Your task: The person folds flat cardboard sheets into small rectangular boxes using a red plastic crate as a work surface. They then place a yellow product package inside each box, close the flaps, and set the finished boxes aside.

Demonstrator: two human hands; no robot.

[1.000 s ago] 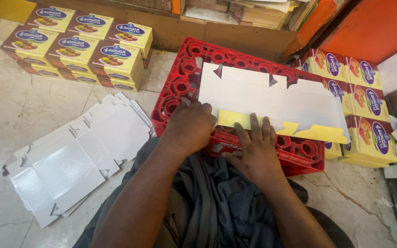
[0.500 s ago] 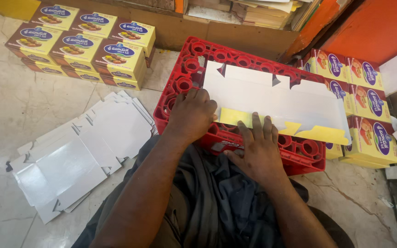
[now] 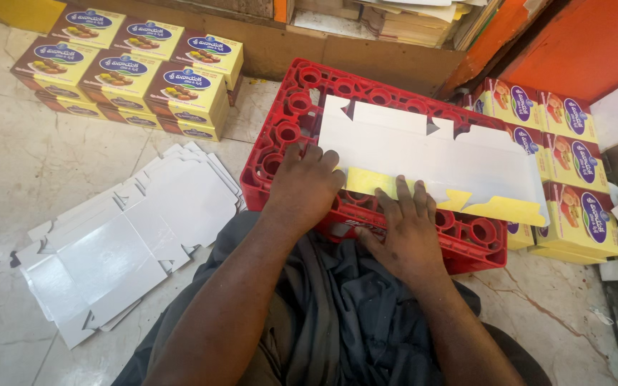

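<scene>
Two hands of mine press down at the middle of the frame, just past my dark cloth-covered lap. My left hand [image 3: 307, 187] lies palm down with its fingers [image 3: 314, 153] loosely curled onto the left end of the flat carton blank [image 3: 423, 154]; my right hand [image 3: 405, 232] is spread flat, fingers [image 3: 402, 194] stretched out onto the folded yellow flap [image 3: 373, 182] along the blank's near edge. Neither hand grips anything; both only bear down on the card.

The blank lies white side up across the top of a red plastic crate [image 3: 287, 129], which stands on the marble floor [image 3: 23, 171] in the centre of the frame. At lower left, a fanned heap of more flat white blanks [image 3: 123, 236] rests on the floor, apart from the crate.

Farther off, stacked yellow and brown boxes [image 3: 126, 75] fill the upper left, and another stack of yellow boxes [image 3: 570, 164] stands at the right, just beside the crate.
</scene>
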